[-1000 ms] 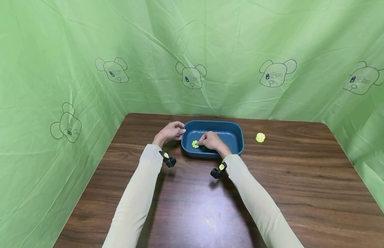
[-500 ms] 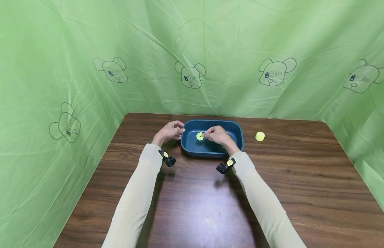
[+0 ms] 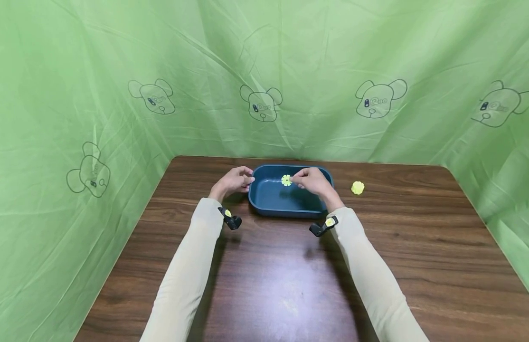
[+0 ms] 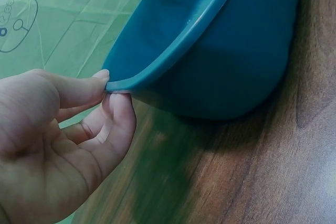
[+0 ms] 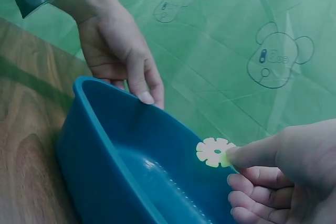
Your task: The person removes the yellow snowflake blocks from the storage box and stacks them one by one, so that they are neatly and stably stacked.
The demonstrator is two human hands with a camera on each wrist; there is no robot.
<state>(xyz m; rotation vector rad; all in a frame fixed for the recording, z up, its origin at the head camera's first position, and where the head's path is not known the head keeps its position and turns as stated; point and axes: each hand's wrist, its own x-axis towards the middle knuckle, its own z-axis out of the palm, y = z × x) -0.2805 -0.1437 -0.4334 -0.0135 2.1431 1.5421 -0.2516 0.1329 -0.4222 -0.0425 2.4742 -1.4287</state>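
Note:
A blue rectangular plastic basin [image 3: 273, 210] with rounded corners stands on the table. My left hand [image 3: 234, 181] pinches its left rim between thumb and fingers; the left wrist view shows the thumb on top of the rim [image 4: 152, 69] and the fingers curled underneath. Above the basin, my right hand [image 3: 312, 181] holds a flat yellow-green notched disc [image 3: 286, 180], shaped like a flower with a small central hole. Thumb and forefinger pinch the disc [image 5: 214, 152] by its edge in the right wrist view, with the other fingers curled below.
To the right of the basin, a pale yellow scalloped piece or small stack [image 3: 357, 187] lies on the brown wooden table [image 3: 418, 228]. Green cloth [image 3: 316, 61] with bear-head outlines hangs behind the table and at both sides.
My right hand has lifted the notched disc from low inside the basin and moved it right and toward the far rim. My left hand stays at the left rim.

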